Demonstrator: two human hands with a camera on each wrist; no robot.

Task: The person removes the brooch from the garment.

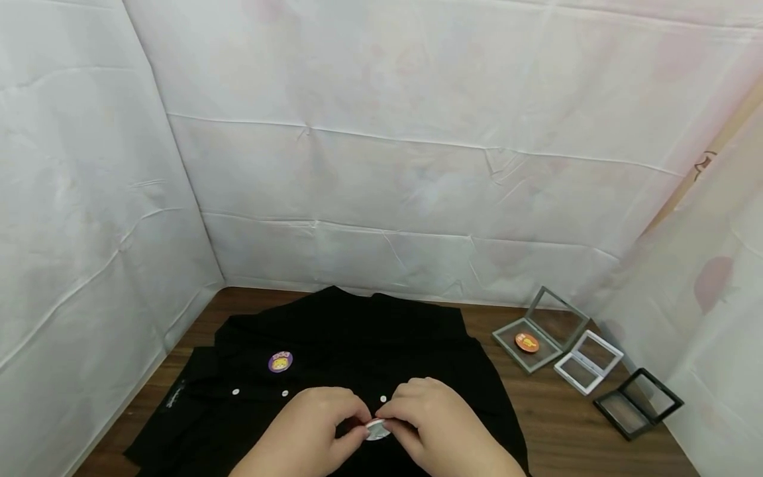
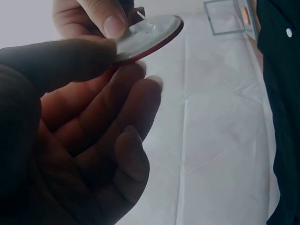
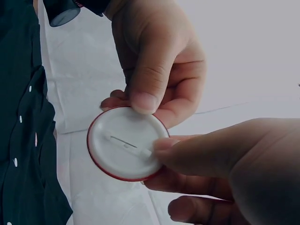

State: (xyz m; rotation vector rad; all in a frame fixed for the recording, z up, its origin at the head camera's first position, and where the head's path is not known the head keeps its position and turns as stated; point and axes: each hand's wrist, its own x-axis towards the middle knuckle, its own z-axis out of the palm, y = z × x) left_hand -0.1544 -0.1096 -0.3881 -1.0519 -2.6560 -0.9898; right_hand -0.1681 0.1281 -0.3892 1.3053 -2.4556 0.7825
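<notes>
Both hands hold a round pin badge (image 1: 377, 430) over the black shirt (image 1: 334, 338), its pale back and red rim showing. My left hand (image 1: 322, 424) pinches one edge between thumb and fingers. On the opposite edge, my right hand (image 1: 429, 424) pinches it the same way, its thumb (image 3: 171, 152) lying beside one end of the pin. The right wrist view shows the thin metal pin (image 3: 124, 140) across the back of the badge; whether it is unclasped I cannot tell. The badge's front is hidden. A purple badge with a yellow figure (image 1: 280, 362) sits on the shirt.
At the right of the brown table (image 1: 536, 411) stand a grey-green case (image 1: 509, 334) holding an orange badge (image 1: 527, 342), a white case (image 1: 575, 376) and a black case (image 1: 622, 411), all with lids raised. White cloth (image 1: 387, 179) hangs around the table.
</notes>
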